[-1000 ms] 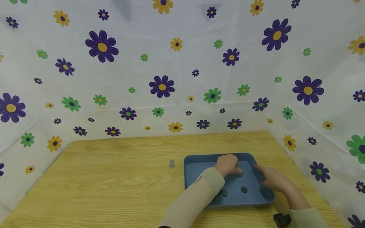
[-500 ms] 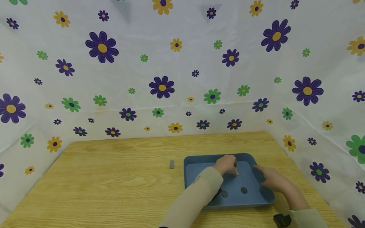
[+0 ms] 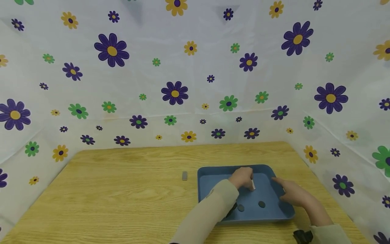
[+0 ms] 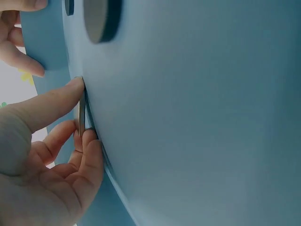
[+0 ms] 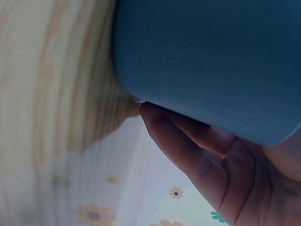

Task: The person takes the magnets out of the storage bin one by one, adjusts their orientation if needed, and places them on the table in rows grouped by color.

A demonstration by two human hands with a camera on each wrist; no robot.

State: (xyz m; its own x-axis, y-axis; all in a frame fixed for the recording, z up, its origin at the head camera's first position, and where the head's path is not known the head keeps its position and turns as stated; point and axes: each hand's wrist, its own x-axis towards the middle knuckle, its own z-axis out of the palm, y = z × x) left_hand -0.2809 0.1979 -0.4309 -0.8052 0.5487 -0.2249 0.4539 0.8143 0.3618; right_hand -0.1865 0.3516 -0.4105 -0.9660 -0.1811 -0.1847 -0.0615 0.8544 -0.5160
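My left hand reaches into the blue tray, near its far side. Between thumb and fingertips it pinches a thin flat piece, seen edge-on in the left wrist view; a pale edge of it shows in the head view. My right hand grips the tray's right side, its fingers against the outside wall in the right wrist view. Two dark round discs lie on the tray floor, one disc near the left cuff and another disc to its right.
A small grey rectangular block lies on the wooden table, left of the tray. Flower-printed white cloth rises behind and along both sides. A black device is strapped at the right wrist.
The left thumb has drawn in towards the fingers, and a pale edge now shows there. The right hand, tray and discs stay put; the head view has shifted slightly.
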